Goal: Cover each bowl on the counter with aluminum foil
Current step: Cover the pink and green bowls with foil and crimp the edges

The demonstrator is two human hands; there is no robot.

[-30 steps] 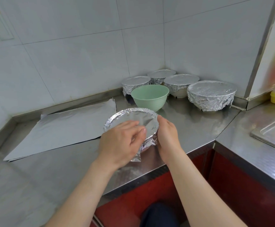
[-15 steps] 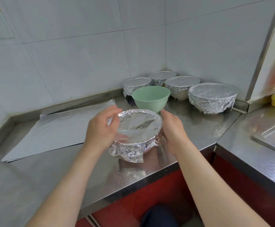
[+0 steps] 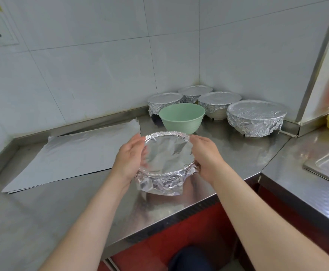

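Loose foil sheets point(image 3: 75, 153) lie flat at the counter's point(image 3: 42, 212) left. Near its front edge, the left hand point(image 3: 129, 159) and right hand point(image 3: 205, 156) cup opposite sides of the foil-covered bowl point(image 3: 168, 153), fingers curled against its rim. Behind stands an uncovered green bowl point(image 3: 181, 117), then four foil-wrapped bowls point(image 3: 255, 117) in the corner.

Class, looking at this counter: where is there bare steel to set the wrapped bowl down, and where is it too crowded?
Free: the steel between the green bowl and the large foil-covered bowl, running to the counter edge; also the strip nearer than the foil sheets. Crowded: the back corner, where four covered bowls cluster.
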